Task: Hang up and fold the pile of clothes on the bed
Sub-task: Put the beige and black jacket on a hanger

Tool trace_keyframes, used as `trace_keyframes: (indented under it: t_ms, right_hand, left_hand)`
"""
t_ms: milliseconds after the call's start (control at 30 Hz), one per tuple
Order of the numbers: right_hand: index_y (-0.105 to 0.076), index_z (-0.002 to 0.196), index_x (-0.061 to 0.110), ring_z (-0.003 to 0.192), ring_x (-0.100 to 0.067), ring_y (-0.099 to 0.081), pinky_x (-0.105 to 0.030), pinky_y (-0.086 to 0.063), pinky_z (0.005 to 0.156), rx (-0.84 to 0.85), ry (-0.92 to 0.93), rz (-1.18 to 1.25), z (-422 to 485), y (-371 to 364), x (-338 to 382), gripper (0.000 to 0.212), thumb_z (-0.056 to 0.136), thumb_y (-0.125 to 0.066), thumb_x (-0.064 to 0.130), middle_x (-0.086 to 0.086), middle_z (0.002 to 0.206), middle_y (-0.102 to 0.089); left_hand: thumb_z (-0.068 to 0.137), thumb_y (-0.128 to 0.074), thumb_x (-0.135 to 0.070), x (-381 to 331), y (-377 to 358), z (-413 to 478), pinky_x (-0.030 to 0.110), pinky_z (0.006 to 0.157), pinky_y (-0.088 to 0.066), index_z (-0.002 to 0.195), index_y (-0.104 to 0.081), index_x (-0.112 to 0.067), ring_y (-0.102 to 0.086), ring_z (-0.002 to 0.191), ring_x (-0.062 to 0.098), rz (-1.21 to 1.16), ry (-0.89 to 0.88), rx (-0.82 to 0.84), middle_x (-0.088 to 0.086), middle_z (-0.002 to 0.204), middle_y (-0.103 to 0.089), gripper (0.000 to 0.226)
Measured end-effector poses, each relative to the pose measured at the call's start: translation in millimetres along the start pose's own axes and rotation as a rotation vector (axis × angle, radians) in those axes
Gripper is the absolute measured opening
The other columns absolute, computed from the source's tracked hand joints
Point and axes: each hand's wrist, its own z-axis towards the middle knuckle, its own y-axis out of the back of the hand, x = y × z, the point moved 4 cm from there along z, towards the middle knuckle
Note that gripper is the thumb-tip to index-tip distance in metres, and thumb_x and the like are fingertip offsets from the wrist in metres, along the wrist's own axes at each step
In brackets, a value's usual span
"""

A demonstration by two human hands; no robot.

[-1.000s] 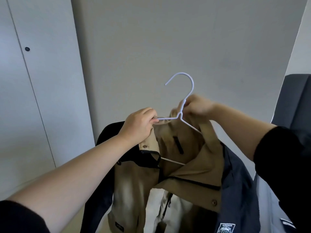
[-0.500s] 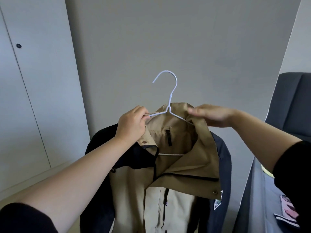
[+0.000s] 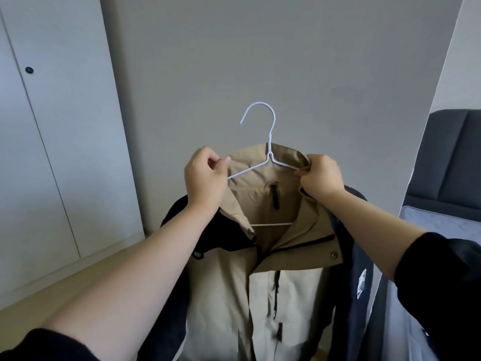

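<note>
A wardrobe (image 3: 52, 152) stands left, a bed (image 3: 442, 220) right. Between them a tan-and-navy jacket (image 3: 229, 287) hangs in the air, front open. The left hand (image 3: 205, 178) pinches one arm, and the right hand (image 3: 320, 175) grips the other with the collar, of the white hanger (image 3: 271, 134) inside it.

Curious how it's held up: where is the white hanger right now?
Centre of the head view: the white hanger sits in the collar of the tan jacket, gripped between the left hand and right hand.
</note>
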Motion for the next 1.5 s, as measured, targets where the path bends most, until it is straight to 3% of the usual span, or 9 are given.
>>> trace_keyframes:
  t_ms: [167, 300, 400, 500, 867, 1033, 1200, 1367, 1500]
  right_hand:
    - [-0.039, 0.055, 0.022, 0.06, -0.025, -0.046, -0.026, -0.027, 0.048, -0.061, 0.027, -0.02, -6, 5, -6, 0.039, 0.082, -0.064, 0.008, 0.004, 0.055, -0.045]
    - [-0.045, 0.057, 0.016, 0.062, -0.027, -0.048, -0.029, -0.031, 0.052, 0.01, 0.04, 0.033, -10, 2, -16, 0.034, 0.082, -0.064, 0.004, 0.0, 0.056, -0.048]
    - [-0.048, 0.059, 0.013, 0.061, -0.026, -0.048, -0.03, -0.032, 0.054, 0.01, 0.056, 0.067, -10, 5, -19, 0.031, 0.082, -0.066, 0.004, -0.004, 0.057, -0.05]
    - [-0.041, 0.055, 0.023, 0.055, -0.014, -0.043, -0.027, -0.031, 0.052, 0.02, 0.085, 0.113, -13, 3, -15, 0.042, 0.081, -0.068, 0.005, 0.004, 0.055, -0.047]
    - [-0.051, 0.071, 0.007, 0.058, -0.026, -0.057, -0.024, -0.042, 0.052, 0.383, -0.189, -0.545, -11, 12, -26, 0.015, 0.082, -0.051, 0.018, -0.004, 0.061, -0.054]
    - [-0.04, 0.057, 0.014, 0.059, -0.028, -0.047, -0.024, -0.029, 0.049, 0.129, 0.038, -0.401, -31, -1, 1, 0.025, 0.079, -0.051, 0.01, -0.004, 0.061, -0.047]
    - [-0.058, 0.083, 0.013, 0.077, -0.02, -0.053, -0.027, -0.04, 0.065, 0.779, 0.172, -0.444, -77, -45, -15, 0.009, 0.09, -0.052, 0.015, -0.005, 0.086, -0.06]
    - [-0.064, 0.091, 0.009, 0.08, -0.021, -0.053, -0.03, -0.04, 0.069, 0.035, 0.1, 0.027, -33, 6, -25, 0.017, 0.091, -0.048, 0.005, -0.003, 0.083, -0.06]
    - [-0.062, 0.106, 0.012, 0.109, -0.031, -0.051, -0.038, -0.042, 0.09, 0.434, 0.089, -0.242, -18, 1, -45, 0.019, 0.089, -0.057, 0.012, -0.006, 0.107, -0.059]
  left_hand:
    - [0.09, -0.057, -0.011, 14, -20, -36, 0.03, 0.061, -0.037, 0.07, -0.053, -0.013, -0.044, 0.059, 0.011, 0.302, -0.223, 0.757, -0.005, 0.069, -0.051, 0.021]
    - [0.098, -0.049, -0.018, 12, -8, -6, 0.021, 0.064, -0.047, 0.081, -0.067, -0.011, -0.057, 0.063, 0.009, -0.107, 0.152, 0.656, 0.004, 0.078, -0.065, 0.026]
    - [0.097, -0.054, -0.02, 13, -15, -6, 0.019, 0.077, -0.043, 0.111, -0.064, -0.012, -0.06, 0.085, 0.011, 0.151, 0.066, 0.868, 0.003, 0.102, -0.065, 0.02]
    - [0.098, -0.052, -0.024, 21, -29, -28, 0.015, 0.064, -0.046, 0.086, -0.066, -0.008, -0.062, 0.069, 0.004, 0.218, 0.177, 1.07, -0.001, 0.079, -0.069, 0.024]
    - [0.089, -0.062, -0.024, 36, -38, -20, 0.029, 0.05, -0.018, 0.05, -0.026, -0.018, -0.026, 0.048, 0.013, 0.241, 0.158, 0.703, -0.004, 0.048, -0.026, 0.053]
    - [0.089, -0.062, -0.021, 40, -38, -20, 0.029, 0.049, -0.019, 0.047, -0.027, -0.017, -0.028, 0.046, 0.014, 0.272, 0.157, 0.64, -0.002, 0.046, -0.027, 0.054]
    - [0.087, -0.063, -0.018, 36, -33, -19, 0.03, 0.049, -0.016, 0.049, -0.024, -0.019, -0.024, 0.048, 0.014, 0.208, 0.133, 0.609, -0.003, 0.049, -0.023, 0.055]
    - [0.087, -0.062, -0.015, 40, -31, -21, 0.029, 0.05, -0.015, 0.051, -0.023, -0.019, -0.023, 0.05, 0.013, 0.18, 0.127, 0.621, -0.003, 0.051, -0.023, 0.053]
    - [0.085, -0.063, -0.014, 34, -38, -21, 0.031, 0.054, -0.021, 0.049, -0.03, -0.016, -0.029, 0.053, 0.017, 0.145, 0.095, 0.604, 0.001, 0.052, -0.03, 0.05]
